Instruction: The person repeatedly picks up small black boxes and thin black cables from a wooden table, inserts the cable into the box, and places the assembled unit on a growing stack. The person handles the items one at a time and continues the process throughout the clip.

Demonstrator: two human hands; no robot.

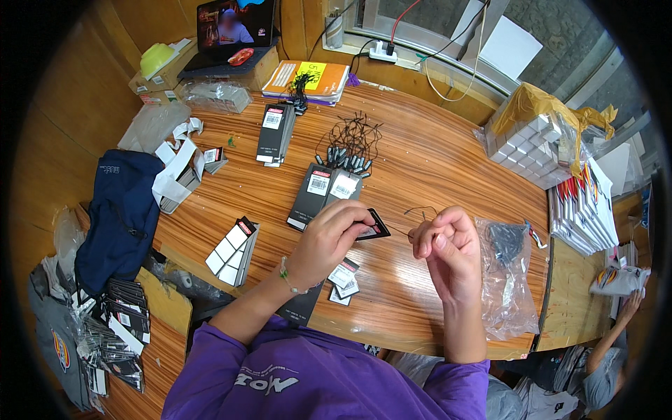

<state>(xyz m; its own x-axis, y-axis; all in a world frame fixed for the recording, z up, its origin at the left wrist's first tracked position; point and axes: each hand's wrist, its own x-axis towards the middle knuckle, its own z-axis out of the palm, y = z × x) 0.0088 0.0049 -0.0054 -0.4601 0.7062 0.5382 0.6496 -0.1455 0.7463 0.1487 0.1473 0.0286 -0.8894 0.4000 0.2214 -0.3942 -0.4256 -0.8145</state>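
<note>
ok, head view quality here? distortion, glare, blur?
Head view: strong fisheye, black vignette in the corners, table edge bows; soft daylight from the window, mild sheen on the wood, no harsh shadows; left hand and right hand sharp; laptop screen partly blurred.

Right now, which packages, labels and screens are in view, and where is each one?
Laptop screen: far left corner, dark, lit picture.
Black tag stacks: table middle, long, white stickers with red strip.
Black tag: in the left hand, with a thin string to the right hand.
Clear plastic bag: right of the hands, dark pieces inside.
White small boxes: far right, in yellowish wrap.
</note>
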